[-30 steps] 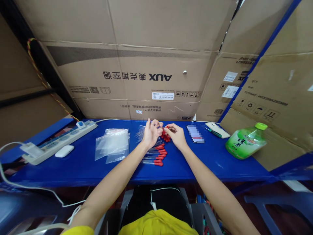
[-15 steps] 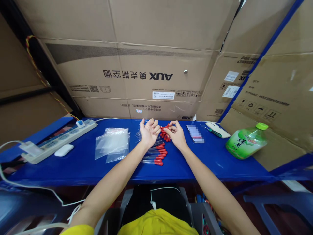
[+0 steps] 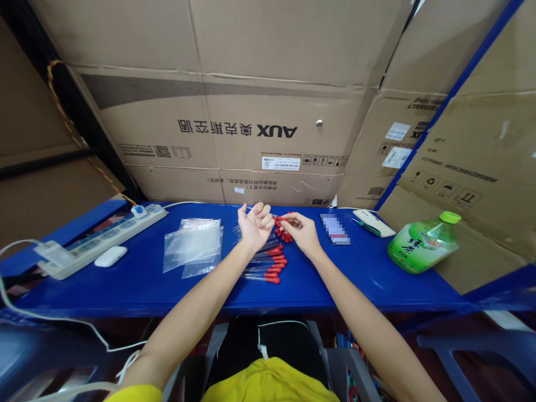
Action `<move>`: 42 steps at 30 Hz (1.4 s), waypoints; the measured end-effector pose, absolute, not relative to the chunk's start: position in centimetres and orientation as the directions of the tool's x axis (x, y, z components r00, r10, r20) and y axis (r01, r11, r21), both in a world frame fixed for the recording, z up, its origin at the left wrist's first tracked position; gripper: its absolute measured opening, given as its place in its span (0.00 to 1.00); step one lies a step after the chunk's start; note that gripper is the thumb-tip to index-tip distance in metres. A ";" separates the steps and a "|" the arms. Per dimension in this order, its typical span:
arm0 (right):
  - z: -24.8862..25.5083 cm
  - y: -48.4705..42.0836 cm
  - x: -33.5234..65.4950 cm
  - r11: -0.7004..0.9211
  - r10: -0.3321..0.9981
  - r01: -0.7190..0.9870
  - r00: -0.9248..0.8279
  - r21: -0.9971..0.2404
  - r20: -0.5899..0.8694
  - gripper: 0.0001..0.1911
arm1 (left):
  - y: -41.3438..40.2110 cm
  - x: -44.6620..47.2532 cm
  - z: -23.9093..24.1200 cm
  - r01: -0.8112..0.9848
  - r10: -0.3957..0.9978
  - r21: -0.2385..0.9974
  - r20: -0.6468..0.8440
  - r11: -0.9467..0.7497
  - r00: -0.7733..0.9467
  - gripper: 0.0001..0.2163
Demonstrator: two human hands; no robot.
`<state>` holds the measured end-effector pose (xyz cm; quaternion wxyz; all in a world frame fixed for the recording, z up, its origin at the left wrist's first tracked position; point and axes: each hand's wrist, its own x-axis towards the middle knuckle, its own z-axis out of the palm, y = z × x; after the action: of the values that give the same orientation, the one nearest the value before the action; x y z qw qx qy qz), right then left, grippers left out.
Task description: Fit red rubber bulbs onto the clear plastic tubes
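My left hand (image 3: 253, 225) is held palm up over the blue table (image 3: 138, 285), its fingers apart and loosely curled, and nothing shows in it. Just to its right, my right hand (image 3: 302, 233) has its fingers pinched together on a small red cap (image 3: 281, 222) at the edge of a pile of loose red caps (image 3: 285, 233). Below the hands lie several clear tubes with red caps (image 3: 268, 267), side by side.
Clear plastic bags (image 3: 193, 245) lie left of the tubes. A power strip (image 3: 100, 239) and a white case (image 3: 110, 256) sit far left. A phone (image 3: 335, 229), a white device (image 3: 372, 222) and a green bottle (image 3: 422, 241) are at the right. Cardboard boxes (image 3: 234, 128) wall the back.
My left hand has opened from a closed grip beside the right hand and turned palm up. My right hand stays at the caps, still pinching.
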<state>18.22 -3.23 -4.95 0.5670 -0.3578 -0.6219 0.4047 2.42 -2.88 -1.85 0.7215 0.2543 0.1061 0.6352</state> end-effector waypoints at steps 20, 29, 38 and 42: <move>-5.7 -3.5 17.6 0.400 0.896 -0.014 -0.203 -0.916 0.395 0.21 | -3.0 2.7 -1.6 -0.837 0.968 0.539 0.147 0.093 0.203 0.22; -6.1 -3.3 17.8 0.439 0.882 0.000 -0.191 -0.899 0.430 0.19 | -2.9 2.5 -1.5 -0.853 0.963 0.501 0.127 0.146 0.239 0.22; -5.9 -3.3 17.7 0.404 0.893 -0.035 -0.201 -0.914 0.402 0.20 | -2.9 2.2 -1.4 -0.913 0.939 0.345 0.179 0.220 0.294 0.20; -5.8 -3.2 17.8 0.390 0.899 -0.052 -0.195 -0.919 0.393 0.20 | -2.8 2.1 -1.3 -0.915 0.937 0.330 0.178 0.231 0.301 0.20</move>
<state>17.77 -3.23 -5.82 0.5399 -0.3331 -0.6353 0.4404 2.12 -2.85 -1.34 0.7839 0.1891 0.0287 0.5907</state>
